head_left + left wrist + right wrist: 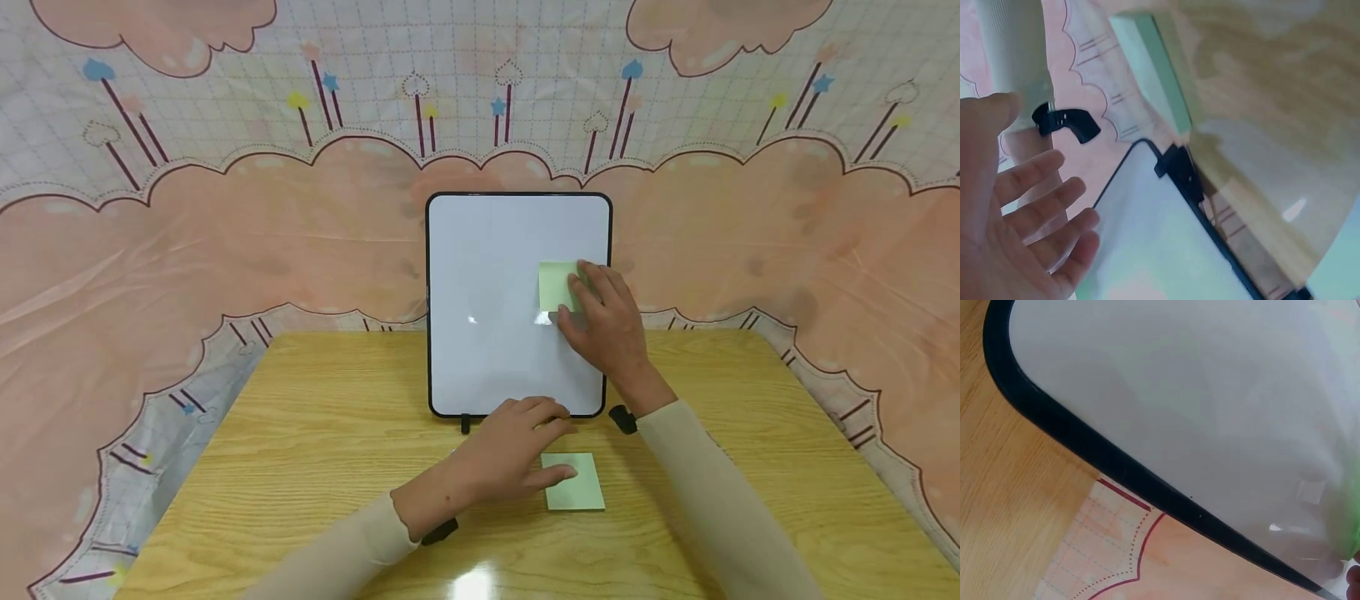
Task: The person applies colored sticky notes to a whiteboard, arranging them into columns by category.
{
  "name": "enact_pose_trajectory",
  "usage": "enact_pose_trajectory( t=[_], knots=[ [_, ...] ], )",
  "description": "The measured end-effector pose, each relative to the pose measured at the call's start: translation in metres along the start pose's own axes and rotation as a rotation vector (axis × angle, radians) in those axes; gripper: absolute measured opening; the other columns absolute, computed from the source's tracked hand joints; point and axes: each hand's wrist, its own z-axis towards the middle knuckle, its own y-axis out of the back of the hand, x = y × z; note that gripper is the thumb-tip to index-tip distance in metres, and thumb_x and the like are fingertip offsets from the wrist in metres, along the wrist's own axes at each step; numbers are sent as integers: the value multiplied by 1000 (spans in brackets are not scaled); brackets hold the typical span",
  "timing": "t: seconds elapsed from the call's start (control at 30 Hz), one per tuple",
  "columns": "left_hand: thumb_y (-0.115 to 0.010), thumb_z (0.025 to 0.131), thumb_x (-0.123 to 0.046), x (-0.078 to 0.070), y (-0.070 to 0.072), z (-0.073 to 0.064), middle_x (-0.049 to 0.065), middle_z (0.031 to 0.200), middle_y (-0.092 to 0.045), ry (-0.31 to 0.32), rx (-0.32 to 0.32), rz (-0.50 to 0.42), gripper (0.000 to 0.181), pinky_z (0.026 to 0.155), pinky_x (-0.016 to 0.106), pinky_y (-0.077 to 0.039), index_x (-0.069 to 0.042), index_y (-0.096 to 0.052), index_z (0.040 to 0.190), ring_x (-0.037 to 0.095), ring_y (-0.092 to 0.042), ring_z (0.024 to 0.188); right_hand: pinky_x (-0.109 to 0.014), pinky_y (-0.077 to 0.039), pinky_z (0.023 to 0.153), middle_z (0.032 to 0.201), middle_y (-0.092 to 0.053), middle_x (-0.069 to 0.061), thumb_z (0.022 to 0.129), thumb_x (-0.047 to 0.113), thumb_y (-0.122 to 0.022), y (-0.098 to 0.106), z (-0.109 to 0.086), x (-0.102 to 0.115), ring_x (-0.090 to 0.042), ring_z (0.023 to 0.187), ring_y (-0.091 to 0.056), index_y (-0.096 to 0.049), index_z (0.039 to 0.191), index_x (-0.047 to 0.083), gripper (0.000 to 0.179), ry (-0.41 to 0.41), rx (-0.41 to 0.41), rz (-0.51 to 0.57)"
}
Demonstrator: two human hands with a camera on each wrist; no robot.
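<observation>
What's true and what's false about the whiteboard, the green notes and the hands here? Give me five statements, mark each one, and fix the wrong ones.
1. The right hand touches a green note at the right half of the whiteboard, as the head view shows it. True.
2. The left hand grips the whiteboard. False: the left hand holds nothing.
3. A pad of green notes lies on the table. True.
4. The whiteboard lies flat on the table. False: it stands up on it.
5. The frame of the whiteboard is red. False: the frame is black.
</observation>
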Motion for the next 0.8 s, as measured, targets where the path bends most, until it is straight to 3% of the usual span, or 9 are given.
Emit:
enact_pose_trajectory(
  t=[0.47,0.8],
  knots=[
    [-63,105,-51,28,22,21,1,149,-57,31,-195,53,52,110,46,-47,-18,-61,145,24,-47,147,-52,-48,113,145,-60,-24,96,22,-72,1,1,0,-42,132,-55,-69,132,-6,46,17,3,-3],
    [-63,105,-50,43,32,39,5,157,-52,48,-268,120,52,112,48,-45,-17,-61,146,25,-43,151,-51,-48,113,145,-60,-23,97,23,-70,0,1,-1,-41,132,-55,-70,132,-6,45,23,5,-9]
  ],
)
